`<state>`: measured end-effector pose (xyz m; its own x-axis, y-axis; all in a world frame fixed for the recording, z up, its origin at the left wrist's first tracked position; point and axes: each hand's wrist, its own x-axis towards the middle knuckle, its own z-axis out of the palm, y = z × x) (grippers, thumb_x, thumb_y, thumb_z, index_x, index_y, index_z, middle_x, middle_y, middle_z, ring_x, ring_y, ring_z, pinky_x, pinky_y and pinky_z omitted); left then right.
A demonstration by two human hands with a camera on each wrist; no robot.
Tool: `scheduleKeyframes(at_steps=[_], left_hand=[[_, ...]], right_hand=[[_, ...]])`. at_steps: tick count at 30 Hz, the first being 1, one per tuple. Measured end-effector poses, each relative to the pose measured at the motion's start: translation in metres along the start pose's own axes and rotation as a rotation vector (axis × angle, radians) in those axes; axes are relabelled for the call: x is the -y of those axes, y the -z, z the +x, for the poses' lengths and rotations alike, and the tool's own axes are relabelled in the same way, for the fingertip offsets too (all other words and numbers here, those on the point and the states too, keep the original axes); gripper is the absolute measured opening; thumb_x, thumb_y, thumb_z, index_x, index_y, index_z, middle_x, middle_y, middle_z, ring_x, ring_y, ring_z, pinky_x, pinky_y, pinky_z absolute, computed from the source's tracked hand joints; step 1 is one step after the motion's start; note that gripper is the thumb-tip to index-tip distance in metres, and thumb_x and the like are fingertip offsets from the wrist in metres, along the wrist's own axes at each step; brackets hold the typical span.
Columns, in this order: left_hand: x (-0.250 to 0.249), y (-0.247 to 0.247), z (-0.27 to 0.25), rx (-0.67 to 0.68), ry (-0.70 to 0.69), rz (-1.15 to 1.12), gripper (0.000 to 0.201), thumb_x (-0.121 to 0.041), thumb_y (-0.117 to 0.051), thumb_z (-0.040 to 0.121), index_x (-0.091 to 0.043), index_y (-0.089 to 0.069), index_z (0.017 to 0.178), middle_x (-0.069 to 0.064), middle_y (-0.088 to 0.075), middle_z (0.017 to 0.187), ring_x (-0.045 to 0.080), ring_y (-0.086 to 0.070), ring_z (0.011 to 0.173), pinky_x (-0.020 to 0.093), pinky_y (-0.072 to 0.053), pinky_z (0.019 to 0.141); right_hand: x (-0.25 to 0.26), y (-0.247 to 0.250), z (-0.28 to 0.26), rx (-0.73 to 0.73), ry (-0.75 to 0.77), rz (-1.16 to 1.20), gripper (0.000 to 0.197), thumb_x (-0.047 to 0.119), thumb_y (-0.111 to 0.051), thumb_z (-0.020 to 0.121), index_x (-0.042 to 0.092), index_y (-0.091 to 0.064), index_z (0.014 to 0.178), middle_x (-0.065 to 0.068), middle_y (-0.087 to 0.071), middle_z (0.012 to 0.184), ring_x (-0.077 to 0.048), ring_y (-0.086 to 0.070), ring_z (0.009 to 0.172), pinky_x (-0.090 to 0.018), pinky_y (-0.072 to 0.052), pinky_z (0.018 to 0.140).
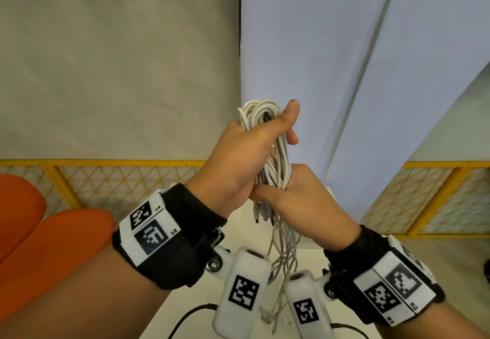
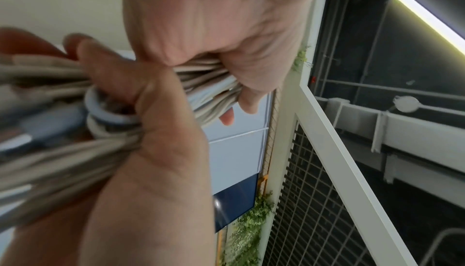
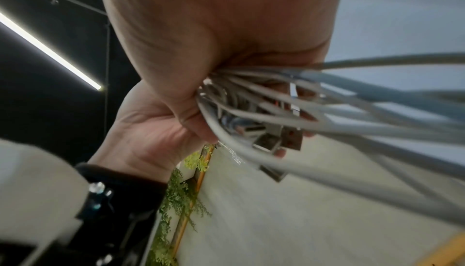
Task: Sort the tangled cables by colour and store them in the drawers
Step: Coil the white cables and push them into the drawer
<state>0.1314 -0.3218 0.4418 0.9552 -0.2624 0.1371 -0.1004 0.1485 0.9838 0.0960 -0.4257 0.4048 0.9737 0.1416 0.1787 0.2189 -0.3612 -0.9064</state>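
Your left hand (image 1: 240,155) grips the white cables (image 1: 267,137) near their looped top, your right hand (image 1: 305,201) at 5 o'clock clamps them lower — probably near the plugs. Keep both grips firm — gather the dangling tails above the surface (image 1: 305,261).

Hands raised over white table (image 1: 313,255); dangling cables (image 1: 285,246) hang between wrists, open air around.

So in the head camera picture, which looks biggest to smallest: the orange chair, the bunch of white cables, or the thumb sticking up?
1. orange chair
2. bunch of white cables
3. left thumb

The chair sits nearer the camera, so that ranking is only how it looks.
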Motion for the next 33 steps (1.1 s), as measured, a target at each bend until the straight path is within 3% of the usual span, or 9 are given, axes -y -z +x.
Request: scheduleKeyframes(at_steps=[2,4,6,8,11,14,19,28,33], left_hand=[[0.001,0.001,0.003,0.049,0.055,-0.116,0.037,-0.046,-0.076,0.083,-0.015,-0.065,0.065,0.005,-0.065,0.078,0.022,-0.071,0.085,0.047,-0.054,0.098],[0.0,0.001,0.004,0.09,0.134,-0.244,0.033,-0.038,-0.073,0.084,-0.012,-0.059,0.068,0.004,-0.062,0.068,0.02,-0.068,0.065,0.046,-0.055,0.094],[-0.001,-0.001,0.003,0.106,0.194,-0.323,0.032,-0.037,-0.073,0.084,-0.015,-0.055,0.069,0.0,-0.051,0.057,0.015,-0.053,0.047,0.037,-0.057,0.074],[-0.001,-0.003,0.003,0.103,0.217,-0.34,0.034,-0.039,-0.072,0.084,-0.019,-0.05,0.068,-0.003,-0.037,0.05,0.011,-0.037,0.041,0.028,-0.044,0.055],[0.001,-0.005,0.005,0.085,0.211,-0.321,0.039,-0.037,-0.074,0.081,-0.019,-0.045,0.062,-0.004,-0.027,0.047,0.011,-0.026,0.039,0.025,-0.036,0.047],[0.006,-0.007,0.007,0.063,0.212,-0.328,0.046,-0.026,-0.072,0.084,-0.02,-0.038,0.054,-0.004,-0.022,0.045,0.012,-0.021,0.038,0.025,-0.032,0.044],[0.007,-0.01,0.008,0.052,0.218,-0.322,0.054,-0.015,-0.064,0.087,-0.021,-0.029,0.046,-0.004,-0.019,0.041,0.013,-0.019,0.038,0.026,-0.029,0.045],[-0.006,0.001,0.013,0.164,0.21,-0.345,0.028,-0.037,-0.071,0.081,-0.018,-0.055,0.068,-0.003,-0.044,0.054,0.013,-0.039,0.044,0.028,-0.038,0.052],[-0.006,0.001,0.013,0.05,0.189,-0.255,0.053,-0.039,-0.074,0.085,-0.022,-0.037,0.051,-0.004,-0.026,0.047,0.012,-0.023,0.039,0.025,-0.027,0.041]], right_hand=[[-0.001,-0.003,-0.001,-0.016,0.007,0.01,0.012,-0.003,-0.056,0.08,-0.011,-0.054,0.072,-0.024,-0.058,0.059,-0.017,-0.053,0.048,-0.023,-0.043,0.047],[-0.001,-0.004,0.0,-0.015,0.003,0.027,0.007,-0.004,-0.055,0.079,-0.007,-0.056,0.073,-0.025,-0.059,0.063,-0.018,-0.056,0.051,-0.026,-0.047,0.05],[-0.005,-0.004,0.001,-0.008,-0.048,0.043,0.012,-0.005,-0.056,0.078,0.001,-0.055,0.067,-0.019,-0.057,0.058,-0.019,-0.054,0.051,-0.031,-0.047,0.051],[-0.01,-0.004,0.001,-0.007,-0.104,0.036,0.021,-0.004,-0.059,0.076,0.003,-0.048,0.059,-0.01,-0.048,0.051,-0.02,-0.045,0.047,-0.031,-0.038,0.048],[-0.013,-0.008,-0.001,0.018,-0.099,0.031,0.03,-0.004,-0.065,0.075,0.002,-0.041,0.058,-0.006,-0.039,0.051,-0.018,-0.034,0.047,-0.029,-0.029,0.047],[-0.016,-0.009,-0.002,0.001,-0.1,0.025,0.036,0.001,-0.071,0.076,0.013,-0.045,0.054,-0.002,-0.041,0.049,-0.014,-0.036,0.043,-0.024,-0.03,0.043],[-0.019,-0.01,-0.006,-0.067,-0.155,0.034,0.015,-0.001,-0.06,0.078,-0.009,-0.058,0.065,-0.018,-0.061,0.055,-0.01,-0.047,0.039,-0.021,-0.036,0.042],[-0.027,-0.025,-0.004,-0.124,-0.118,0.092,0.03,-0.001,-0.056,0.073,-0.006,-0.029,0.061,-0.012,-0.032,0.054,-0.023,-0.029,0.048,-0.041,-0.025,0.042],[-0.026,-0.028,-0.004,-0.063,-0.113,0.061,0.027,0.007,-0.064,0.076,-0.011,-0.045,0.067,-0.024,-0.052,0.056,-0.031,-0.046,0.049,-0.047,-0.04,0.048]])
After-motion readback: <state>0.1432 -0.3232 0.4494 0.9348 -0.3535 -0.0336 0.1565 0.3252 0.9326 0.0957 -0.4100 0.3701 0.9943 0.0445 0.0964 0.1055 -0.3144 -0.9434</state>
